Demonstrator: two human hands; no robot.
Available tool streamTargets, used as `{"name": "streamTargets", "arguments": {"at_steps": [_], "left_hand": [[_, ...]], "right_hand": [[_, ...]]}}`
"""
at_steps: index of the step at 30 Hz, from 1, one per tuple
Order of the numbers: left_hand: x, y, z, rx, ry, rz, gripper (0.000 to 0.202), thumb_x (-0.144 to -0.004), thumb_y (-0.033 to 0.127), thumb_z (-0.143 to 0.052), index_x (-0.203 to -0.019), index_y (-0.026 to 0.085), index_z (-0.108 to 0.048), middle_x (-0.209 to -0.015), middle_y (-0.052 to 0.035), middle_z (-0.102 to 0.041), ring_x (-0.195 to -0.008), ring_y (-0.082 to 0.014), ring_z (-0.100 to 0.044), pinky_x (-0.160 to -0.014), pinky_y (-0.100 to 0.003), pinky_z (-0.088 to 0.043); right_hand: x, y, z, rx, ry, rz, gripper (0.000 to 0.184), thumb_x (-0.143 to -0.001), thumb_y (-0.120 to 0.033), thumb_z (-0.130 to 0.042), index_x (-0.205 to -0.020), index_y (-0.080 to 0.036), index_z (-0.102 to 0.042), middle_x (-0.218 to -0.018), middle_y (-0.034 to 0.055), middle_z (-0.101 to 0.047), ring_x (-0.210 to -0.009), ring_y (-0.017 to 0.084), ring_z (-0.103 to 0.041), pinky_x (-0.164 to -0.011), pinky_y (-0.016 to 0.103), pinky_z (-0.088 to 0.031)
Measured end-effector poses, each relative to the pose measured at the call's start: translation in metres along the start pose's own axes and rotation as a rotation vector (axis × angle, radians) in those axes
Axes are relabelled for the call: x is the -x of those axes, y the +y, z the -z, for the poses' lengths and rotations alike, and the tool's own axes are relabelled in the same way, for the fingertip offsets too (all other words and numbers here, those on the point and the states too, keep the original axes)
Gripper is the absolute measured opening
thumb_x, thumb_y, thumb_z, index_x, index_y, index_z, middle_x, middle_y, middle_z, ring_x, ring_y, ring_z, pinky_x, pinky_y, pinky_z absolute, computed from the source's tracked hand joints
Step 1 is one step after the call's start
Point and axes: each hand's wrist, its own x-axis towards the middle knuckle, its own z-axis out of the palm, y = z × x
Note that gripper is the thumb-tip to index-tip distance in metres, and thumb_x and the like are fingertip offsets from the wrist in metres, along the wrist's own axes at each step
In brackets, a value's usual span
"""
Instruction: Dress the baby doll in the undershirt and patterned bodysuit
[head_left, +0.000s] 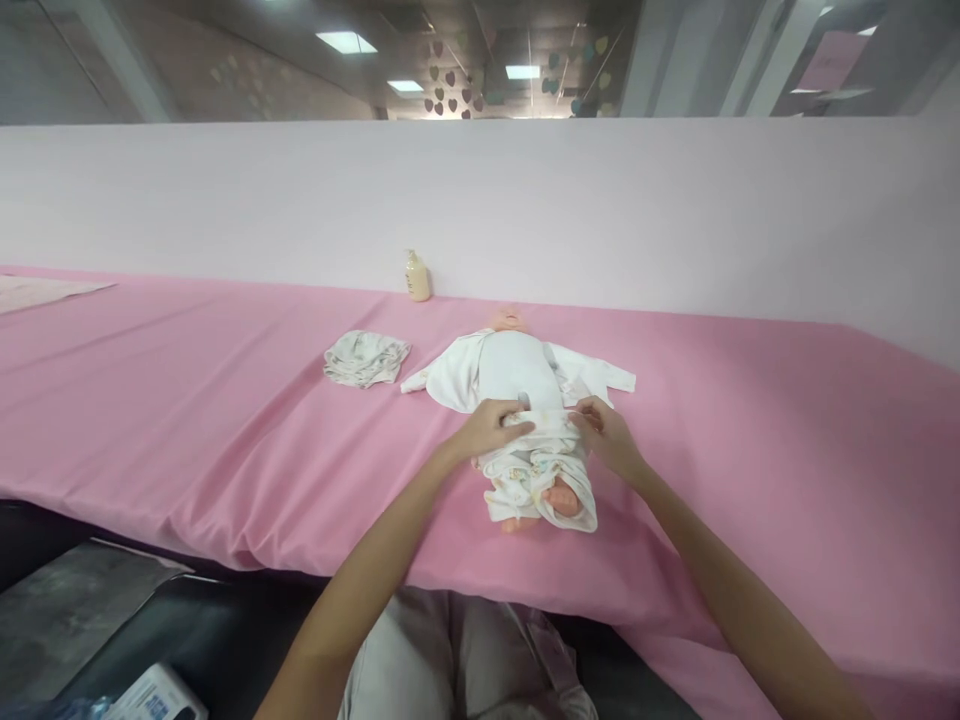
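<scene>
Head view, doll: The doll (516, 368) lay on its back on the pink sheet (727, 430), its head away from you and its feet toward you.
Patterned pants: The patterned pants (536, 465) were around the doll's legs, with the waistband up near its tummy.
Your left hand: Your left hand (489, 428) had its thumb and fingers pinched closed on the waistband, at the doll's left-side edge as you saw it.
Your right hand: Your right hand (604, 432) pinched the other end of the waistband the same way.
White top: The white top (456, 372) was spread wide at both sides of the doll.
Near the doll: A folded cloth (366, 358) sat to its left, and a pump bottle (417, 278) stood past its head, by the wall.
Done: Both legs looked to be in the pants, and a foot (561, 498) showed at one leg hole.
Left to do: The pant legs were bunched and the top looked open, so those seemed unfinished.
</scene>
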Motion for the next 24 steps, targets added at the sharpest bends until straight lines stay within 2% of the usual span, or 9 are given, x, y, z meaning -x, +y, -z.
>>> {"name": "streamTargets", "arguments": {"at_steps": [4,7,10,12,14,16,18,21,24], "left_hand": [[-0.001,-0.020,0.025,0.382,-0.178,0.127,0.040,-0.079,0.050,-0.053,-0.061,0.014,-0.049,-0.055,0.0043,-0.036,-0.051,-0.0073,-0.031,-0.050,-0.023,-0.024],[0.002,-0.039,0.037,0.422,-0.275,0.173,0.035,-0.072,0.047,-0.063,-0.064,0.014,-0.055,-0.056,0.0037,-0.041,-0.053,-0.0080,-0.035,-0.052,-0.023,-0.025],[0.004,-0.052,0.040,0.375,-0.266,0.180,0.034,-0.070,0.046,-0.066,-0.065,0.014,-0.057,-0.055,0.0038,-0.041,-0.053,-0.0084,-0.037,-0.052,-0.023,-0.027],[0.003,-0.056,0.038,0.290,-0.183,0.158,0.034,-0.072,0.047,-0.065,-0.065,0.015,-0.057,-0.056,0.0032,-0.042,-0.054,-0.0097,-0.040,-0.052,-0.024,-0.030],[0.003,-0.055,0.035,0.129,0.016,0.108,0.033,-0.072,0.047,-0.064,-0.066,0.016,-0.058,-0.064,0.0002,-0.050,-0.062,-0.0129,-0.047,-0.058,-0.026,-0.036],[0.002,-0.053,0.030,-0.057,0.219,0.012,0.029,-0.074,0.045,-0.062,-0.070,0.016,-0.060,-0.088,-0.0055,-0.057,-0.082,-0.0182,-0.053,-0.072,-0.030,-0.042],[-0.001,-0.051,0.024,-0.205,0.308,-0.075,0.025,-0.080,0.041,-0.057,-0.076,0.017,-0.060,-0.108,-0.0088,-0.055,-0.099,-0.0216,-0.052,-0.086,-0.033,-0.041],[-0.009,-0.053,0.011,-0.358,0.352,-0.053,0.023,-0.088,0.036,-0.045,-0.083,0.017,-0.057,-0.098,-0.0096,-0.057,-0.094,-0.0217,-0.053,-0.084,-0.034,-0.041],[-0.019,-0.061,0.002,-0.407,0.524,0.090,0.025,-0.089,0.035,-0.043,-0.072,0.018,-0.051,-0.074,-0.0051,-0.054,-0.075,-0.0193,-0.052,-0.071,-0.031,-0.039]], "right_hand": [[-0.001,0.005,0.000,0.028,-0.025,-0.033,0.026,-0.081,-0.046,-0.051,-0.078,-0.021,-0.049,-0.071,-0.0002,-0.055,-0.065,0.014,-0.051,-0.059,0.026,-0.040],[-0.001,0.006,0.001,0.141,-0.152,-0.014,0.029,-0.082,-0.047,-0.049,-0.072,-0.020,-0.050,-0.066,-0.0007,-0.053,-0.063,0.014,-0.048,-0.059,0.027,-0.038],[-0.004,0.005,0.003,0.268,-0.258,0.039,0.033,-0.084,-0.047,-0.046,-0.066,-0.020,-0.050,-0.063,-0.0006,-0.052,-0.062,0.014,-0.046,-0.059,0.028,-0.037],[-0.012,0.003,0.004,0.344,-0.275,0.098,0.031,-0.083,-0.045,-0.047,-0.065,-0.020,-0.050,-0.064,0.0004,-0.053,-0.065,0.016,-0.047,-0.062,0.029,-0.038],[-0.025,0.003,0.003,0.403,-0.259,0.179,0.027,-0.081,-0.041,-0.050,-0.065,-0.020,-0.050,-0.072,0.0028,-0.055,-0.073,0.018,-0.050,-0.068,0.030,-0.039],[-0.042,0.003,0.000,0.468,-0.244,0.241,0.021,-0.078,-0.035,-0.053,-0.065,-0.019,-0.049,-0.083,0.0055,-0.056,-0.080,0.018,-0.051,-0.072,0.030,-0.039],[-0.059,0.003,-0.004,0.573,-0.259,0.254,0.017,-0.075,-0.028,-0.052,-0.062,-0.019,-0.045,-0.083,0.0059,-0.055,-0.076,0.017,-0.050,-0.069,0.029,-0.037],[-0.081,0.005,-0.015,0.767,-0.245,0.225,0.015,-0.074,-0.021,-0.049,-0.060,-0.019,-0.041,-0.065,0.0017,-0.049,-0.061,0.014,-0.043,-0.060,0.027,-0.028],[-0.094,0.010,-0.028,0.811,-0.109,0.168,0.012,-0.075,-0.018,-0.044,-0.063,-0.020,-0.041,-0.055,-0.0012,-0.041,-0.055,0.014,-0.036,-0.057,0.027,-0.020]]}}
